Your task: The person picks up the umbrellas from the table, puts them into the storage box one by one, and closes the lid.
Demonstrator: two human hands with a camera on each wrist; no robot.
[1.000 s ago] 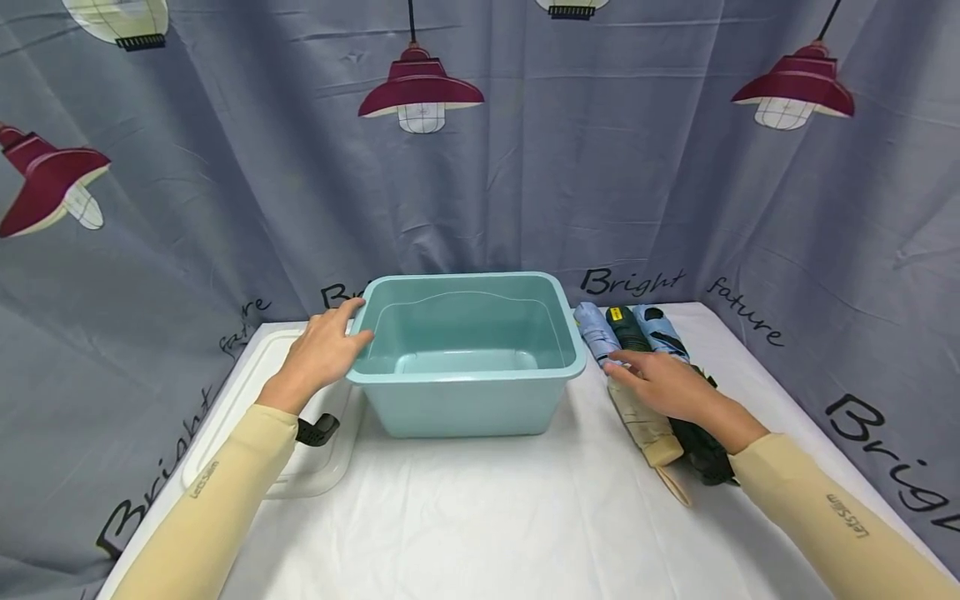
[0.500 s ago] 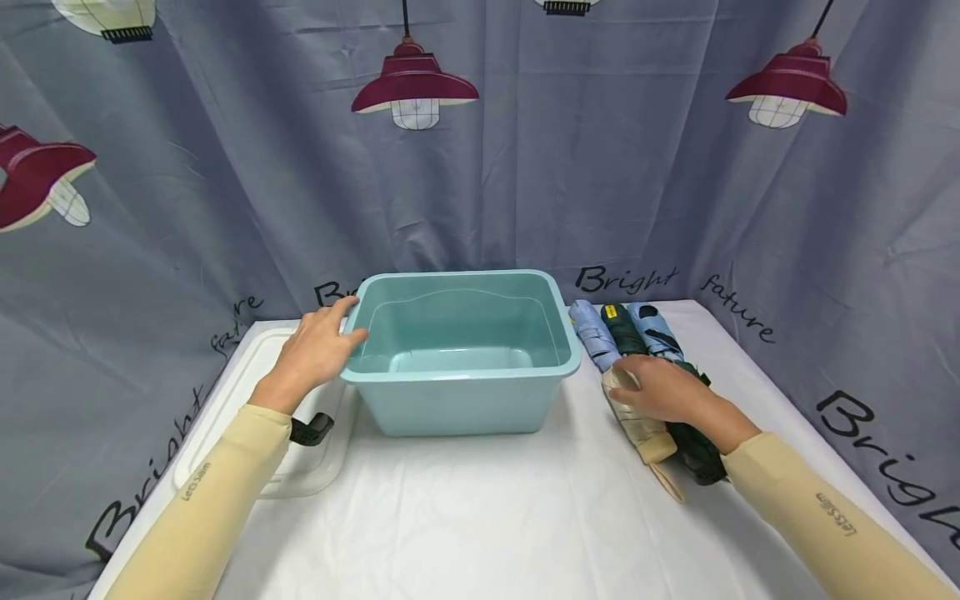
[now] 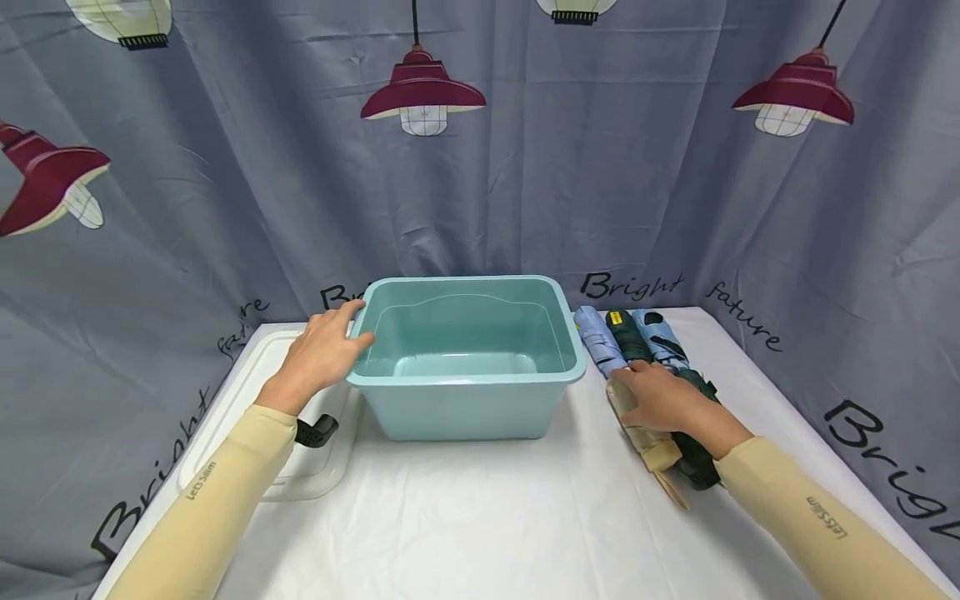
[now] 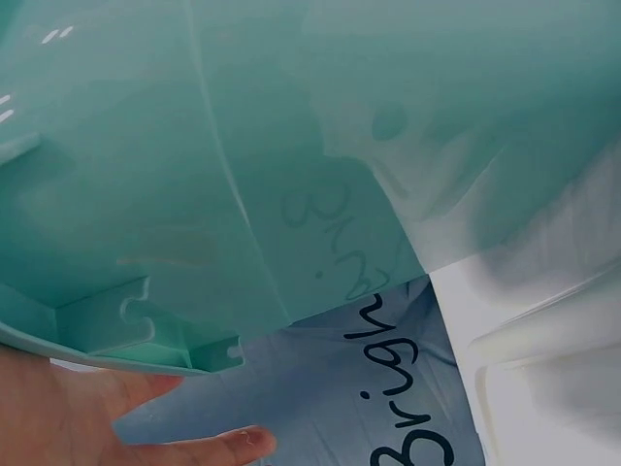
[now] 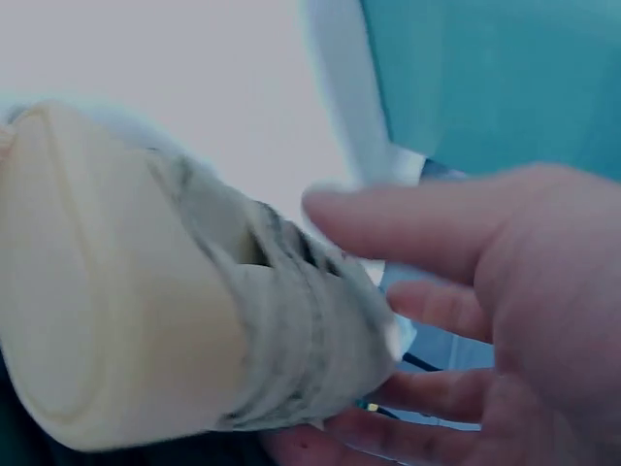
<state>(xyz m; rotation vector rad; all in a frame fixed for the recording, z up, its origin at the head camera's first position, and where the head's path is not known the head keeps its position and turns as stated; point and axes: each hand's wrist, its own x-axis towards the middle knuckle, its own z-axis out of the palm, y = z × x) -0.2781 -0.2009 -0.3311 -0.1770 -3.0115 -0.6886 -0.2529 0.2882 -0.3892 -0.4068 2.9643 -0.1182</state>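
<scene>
A light teal plastic bin (image 3: 456, 408) stands open at the top in the middle of the table. My left hand (image 3: 318, 358) rests at its left rim, thumb over the edge; the left wrist view shows straight fingers (image 4: 218, 449) below the rim. At the right lie several folded umbrellas side by side. My right hand (image 3: 663, 404) is around the beige umbrella (image 3: 624, 402), thumb on its near side, fingers on the far side and partly hidden. In the right wrist view, the umbrella's pale handle end (image 5: 107, 291) faces the camera.
Beyond the right hand lie a light blue umbrella (image 3: 597, 337), a dark green one (image 3: 628, 335) and a blue patterned one (image 3: 660, 337). A dark umbrella (image 3: 696, 462) lies partly under the right hand. A flat whitish lid (image 3: 300, 479) lies left of the bin. A grey curtain (image 3: 525, 183) surrounds the table.
The right hand has come down from over the umbrellas and closed around the beige umbrella, whose handle end has turned slightly. The left hand stays at the bin's rim.
</scene>
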